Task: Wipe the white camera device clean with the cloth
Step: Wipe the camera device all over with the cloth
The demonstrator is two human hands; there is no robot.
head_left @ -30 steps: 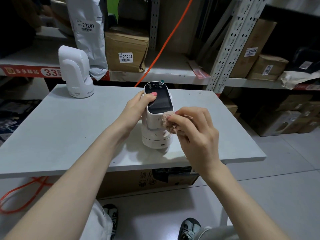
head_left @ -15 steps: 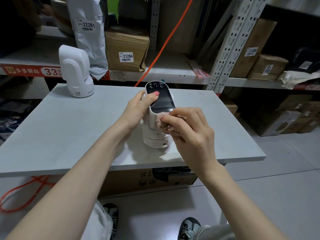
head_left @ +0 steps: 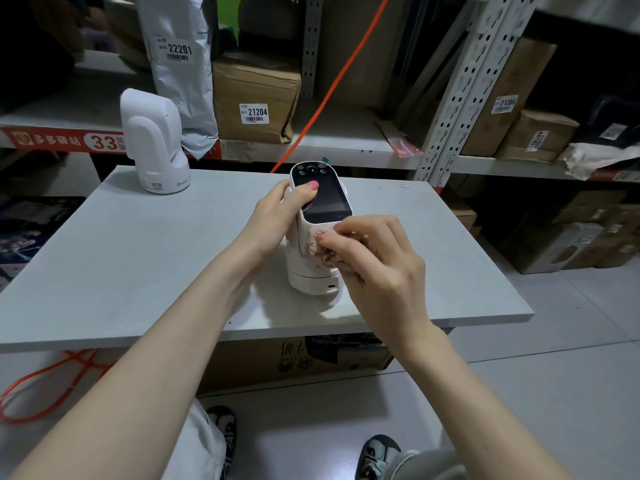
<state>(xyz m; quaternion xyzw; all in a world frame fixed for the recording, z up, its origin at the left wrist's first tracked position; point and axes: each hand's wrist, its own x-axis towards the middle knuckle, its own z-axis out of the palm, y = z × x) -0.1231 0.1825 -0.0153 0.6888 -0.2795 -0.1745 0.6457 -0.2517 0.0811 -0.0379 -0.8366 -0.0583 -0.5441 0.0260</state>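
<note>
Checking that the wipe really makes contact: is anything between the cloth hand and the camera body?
Nothing visible. The right hand presses the cloth straight against the white camera device just below its dark screen, while the left hand grips its far side.

My nails [head_left: 312,185] are pink against the white camera device [head_left: 313,271] with its glossy black face. The cloth [head_left: 320,249] I'm holding is a mottled pinkish beige. Pale grey bench [head_left: 138,244], a second all-white camera [head_left: 154,143] at its far left corner, an orange cable [head_left: 332,84] behind.
</note>
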